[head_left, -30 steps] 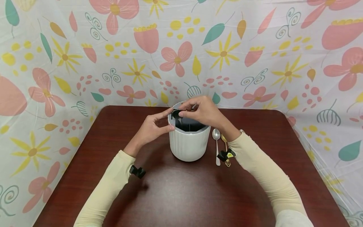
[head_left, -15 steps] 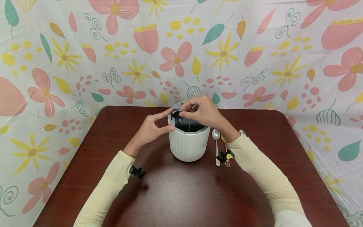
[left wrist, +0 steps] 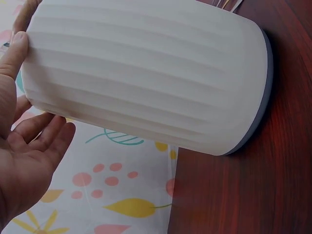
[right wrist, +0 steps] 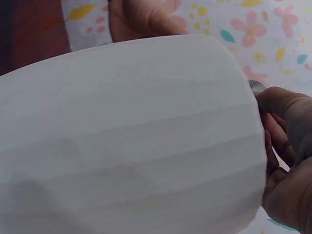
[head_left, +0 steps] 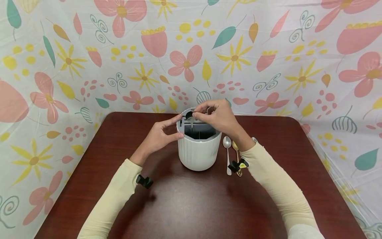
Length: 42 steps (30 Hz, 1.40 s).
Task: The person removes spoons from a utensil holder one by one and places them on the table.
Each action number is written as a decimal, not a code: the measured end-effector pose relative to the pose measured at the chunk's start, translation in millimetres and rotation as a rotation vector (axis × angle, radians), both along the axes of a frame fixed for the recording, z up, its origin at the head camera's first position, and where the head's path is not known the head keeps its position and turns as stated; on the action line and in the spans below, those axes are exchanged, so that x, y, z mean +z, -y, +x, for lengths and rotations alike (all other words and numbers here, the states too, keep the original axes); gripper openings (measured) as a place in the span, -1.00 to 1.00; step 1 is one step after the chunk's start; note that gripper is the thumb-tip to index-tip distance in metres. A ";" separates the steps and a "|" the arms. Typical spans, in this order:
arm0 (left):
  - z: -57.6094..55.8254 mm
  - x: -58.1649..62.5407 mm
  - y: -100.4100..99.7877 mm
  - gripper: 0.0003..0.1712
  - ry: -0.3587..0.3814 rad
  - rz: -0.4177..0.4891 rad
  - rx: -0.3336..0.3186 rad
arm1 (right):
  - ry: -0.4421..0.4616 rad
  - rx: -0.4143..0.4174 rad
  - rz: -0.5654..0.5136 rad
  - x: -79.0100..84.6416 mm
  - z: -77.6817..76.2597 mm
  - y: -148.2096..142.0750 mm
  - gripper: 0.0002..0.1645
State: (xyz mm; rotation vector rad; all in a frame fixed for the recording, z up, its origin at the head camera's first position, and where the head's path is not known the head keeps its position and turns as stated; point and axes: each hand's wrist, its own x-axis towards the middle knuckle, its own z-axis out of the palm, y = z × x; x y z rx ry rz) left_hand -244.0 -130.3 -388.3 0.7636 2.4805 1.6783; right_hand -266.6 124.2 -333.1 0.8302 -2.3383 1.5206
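Note:
A white ribbed utensil holder with a grey divided insert stands upright on the table. My right hand pinches a spoon by its bowl above the holder's back left part. The bowl looks dark in the head view, with a thin handle pointing down; in the right wrist view a bit of the silvery spoon shows beyond the fingers. At the holder's left rim rests my left hand, thumb and index finger spread and fairly straight. Its other fingers hang relaxed beside the wall in the left wrist view.
Right of the holder lie a silver spoon and a gold spoon with an ornate handle end. Another silver spoon is mostly hidden behind my right wrist. A flower-patterned cloth hangs at the table's back edge.
My right hand has shifted slightly right, and the spoon's bowl has come up with it. More of the handle and of the insert's slots shows. The left hand stays at the rim.

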 end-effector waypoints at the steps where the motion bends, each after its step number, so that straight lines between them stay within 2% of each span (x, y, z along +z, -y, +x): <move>1: -2.6 -3.8 0.6 -0.21 0.000 -0.001 0.001 | -0.002 -0.004 -0.011 1.3 -0.1 -0.5 -0.92; 6: -5.9 -11.2 2.8 -0.20 -0.012 0.014 -0.006 | -0.009 -0.022 -0.048 8.2 0.2 -4.2 -0.91; 11: -4.2 -11.7 3.9 -0.22 -0.028 0.019 -0.008 | -0.009 -0.053 -0.089 15.4 0.7 -8.4 -0.88; 20: -4.6 -13.5 4.7 -0.24 -0.042 0.024 -0.007 | -0.196 -0.016 -0.212 34.4 -1.0 -16.6 -0.96; 32: -4.9 -13.0 4.2 -0.22 -0.046 0.026 -0.013 | -0.187 -0.070 -0.362 71.5 -1.9 -32.7 -0.91; 34: -5.1 -12.6 4.0 -0.22 -0.043 0.028 -0.015 | -0.183 -0.081 -0.363 76.6 -1.8 -37.2 -0.90; 42: -4.9 -8.7 3.4 -0.20 -0.024 0.023 -0.006 | -0.155 -0.229 -0.238 89.9 -1.7 -64.0 -0.87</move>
